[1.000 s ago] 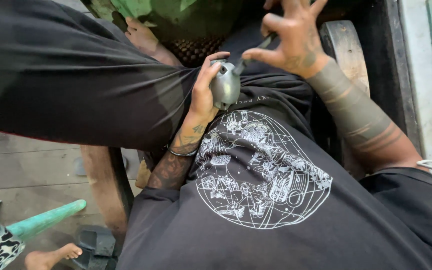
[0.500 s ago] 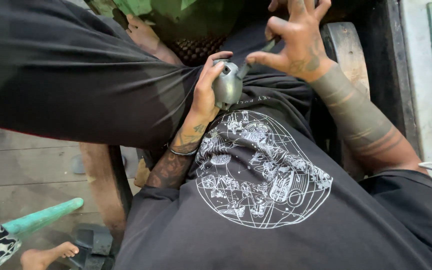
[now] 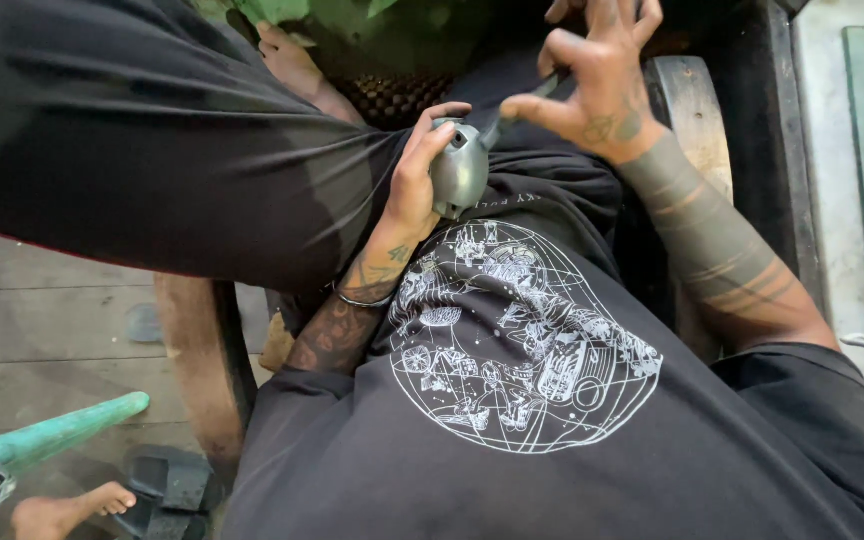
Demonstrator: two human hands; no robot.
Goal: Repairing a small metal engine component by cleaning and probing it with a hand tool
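In the head view, a rounded grey metal piece [image 3: 460, 168] was seen held against the lap, just above the white circular print of a black shirt [image 3: 512, 340]. The left hand [image 3: 414, 180] was wrapped around its side, fingers curled together and clamped on the metal body. The right hand [image 3: 592, 85] was set above and to the right, thumb and forefinger pinched on a thin dark handle [image 3: 522, 105] that ran down into the top of the metal piece; the other fingers were spread apart above it. How far the work had gone could not be read with certainty: the handle appeared already seated in the piece, and no loose parts were seen beside it, so it was judged to be mid-way, with turning or fitting yet to be finished. Room was tight. A dark trouser leg [image 3: 152, 150] was stretched across on the left, close against the left hand, and a wooden seat edge [image 3: 687, 110] lay just beside the right wrist. More open room was found lower left, over the plank floor [image 3: 42, 320], where a green handle [image 3: 62, 432] and a bare foot [image 3: 67, 512] lay well apart from the hands.
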